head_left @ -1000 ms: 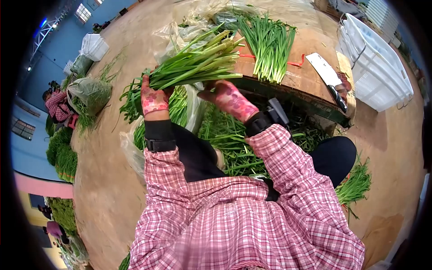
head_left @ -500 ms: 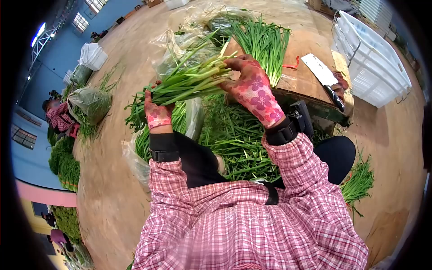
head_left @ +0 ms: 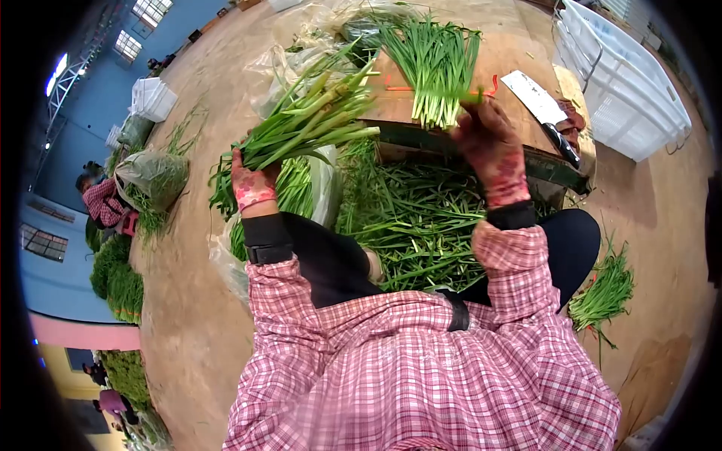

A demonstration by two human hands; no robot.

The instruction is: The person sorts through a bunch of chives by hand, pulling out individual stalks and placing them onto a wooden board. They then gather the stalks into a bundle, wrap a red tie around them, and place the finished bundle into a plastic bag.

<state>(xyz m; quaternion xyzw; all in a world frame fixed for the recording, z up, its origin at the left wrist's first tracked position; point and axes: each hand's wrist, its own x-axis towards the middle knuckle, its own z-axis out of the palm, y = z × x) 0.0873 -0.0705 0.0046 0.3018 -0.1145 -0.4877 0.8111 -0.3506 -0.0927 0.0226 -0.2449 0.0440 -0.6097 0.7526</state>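
Note:
My left hand (head_left: 254,184), in a pink floral glove, is closed around a loose bunch of green stalks (head_left: 308,120), their pale cut ends pointing right. My right hand (head_left: 492,146) is raised, motion-blurred, at the front edge of the wooden board (head_left: 526,64). Its fingers look pinched together, with a smeared green bit at their tips that I cannot make out. Just beyond them a bundle of green stalks (head_left: 440,68) lies on the board, across a red tie (head_left: 398,88). A cleaver (head_left: 534,98) lies on the board to the right.
Loose green leaves (head_left: 421,218) fill the space between my legs. A plastic bag of greens (head_left: 323,188) is beside my left leg. White crates (head_left: 624,83) stand at the right, near a tied bundle (head_left: 605,293) on the floor. A person (head_left: 105,201) sits far left.
My right hand has left the bunch and moved right, towards the board's edge. The bunch in my left hand has fanned out, its cut ends free. More of the red tie shows.

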